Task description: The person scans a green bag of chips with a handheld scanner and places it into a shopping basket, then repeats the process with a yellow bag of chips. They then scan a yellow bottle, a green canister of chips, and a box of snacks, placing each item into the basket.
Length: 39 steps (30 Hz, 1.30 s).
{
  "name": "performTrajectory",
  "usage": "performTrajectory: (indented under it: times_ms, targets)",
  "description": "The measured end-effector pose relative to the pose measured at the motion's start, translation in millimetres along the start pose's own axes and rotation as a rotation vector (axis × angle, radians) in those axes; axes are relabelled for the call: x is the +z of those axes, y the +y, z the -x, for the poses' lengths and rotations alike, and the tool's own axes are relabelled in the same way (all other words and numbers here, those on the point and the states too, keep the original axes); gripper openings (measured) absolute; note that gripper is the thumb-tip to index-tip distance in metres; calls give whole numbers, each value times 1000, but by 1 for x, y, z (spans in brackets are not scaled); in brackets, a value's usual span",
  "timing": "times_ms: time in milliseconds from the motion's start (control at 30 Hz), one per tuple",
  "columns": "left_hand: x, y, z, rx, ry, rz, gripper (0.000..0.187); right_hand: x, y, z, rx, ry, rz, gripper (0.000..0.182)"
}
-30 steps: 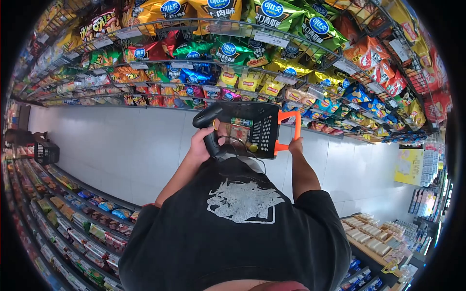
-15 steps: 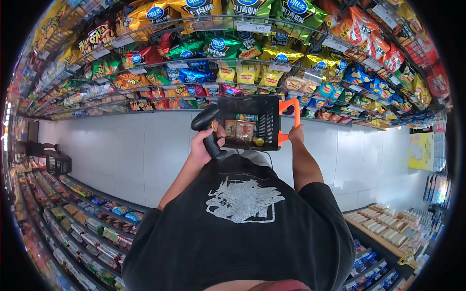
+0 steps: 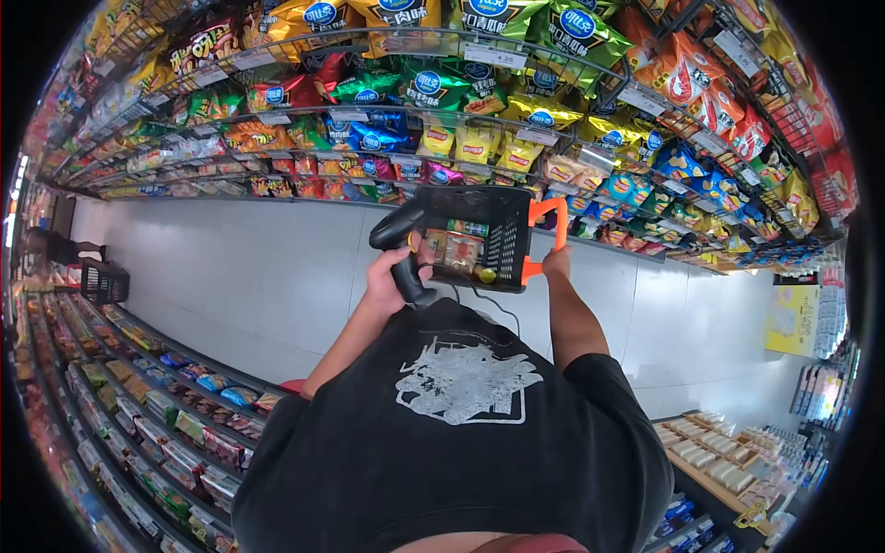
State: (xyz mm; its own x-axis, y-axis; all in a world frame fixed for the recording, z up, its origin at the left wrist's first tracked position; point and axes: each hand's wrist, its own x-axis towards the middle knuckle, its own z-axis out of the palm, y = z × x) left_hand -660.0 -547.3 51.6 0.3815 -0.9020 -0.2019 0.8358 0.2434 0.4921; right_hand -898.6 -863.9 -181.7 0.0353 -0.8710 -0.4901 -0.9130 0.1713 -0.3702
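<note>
My left hand point(image 3: 396, 275) is wrapped round the grip of a black handheld device point(image 3: 402, 241) with a dark cable, at the left side of a black shopping basket point(image 3: 505, 235). My right hand point(image 3: 557, 262) is closed on the orange handle point(image 3: 561, 221) at the basket's right side. Inside the basket lie packaged food point(image 3: 461, 249), a green packet point(image 3: 468, 227) and a small yellow-green item point(image 3: 486, 274).
Shelves of snack bags point(image 3: 429, 83) run along the far side. Packaged goods fill the shelves point(image 3: 175, 405) at lower left. Another person point(image 3: 60, 247) stands far left beside a black basket point(image 3: 104, 281). A wooden display point(image 3: 719, 461) is at lower right.
The view has shifted and tilted slightly, so the shelves and floor appear rotated. Both hands keep their hold. A bit of something red now shows beside my left sleeve.
</note>
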Motion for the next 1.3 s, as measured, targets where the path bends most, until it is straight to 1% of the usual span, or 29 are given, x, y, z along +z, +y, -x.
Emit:
performTrajectory:
  times_ms: [133, 233, 333, 467, 767, 867, 1100, 1300]
  targets:
    - [-4, -6, 7, -2, 7, 30, 23, 4, 1, 0, 6, 29, 18, 34]
    - [-14, -4, 9, 38, 2, 30, 24, 15, 12, -17, -35, 54, 40, 35]
    - [-21, 6, 10, 82, 32, 60, 24, 14, 13, -18, -47, 35, 72, 35]
    - [-28, 17, 12, 89, 11, 87, 24, 16, 11, -19, -35, 48, 52, 36]
    - [-44, 30, 2, 72, 1, 76, 24, 23, 17, -23, -38, 101, 100, 36]
    - [-44, 36, 0, 49, -42, 110, 24, 24, 16, -23, -26, 102, 103, 36]
    - [-47, 43, 0, 21, -27, 62, 24, 16, 3, -9, -13, 88, 83, 35]
    - [-52, 50, 2, 22, -18, 75, 24, 22, 6, -6, -23, 97, 95, 35]
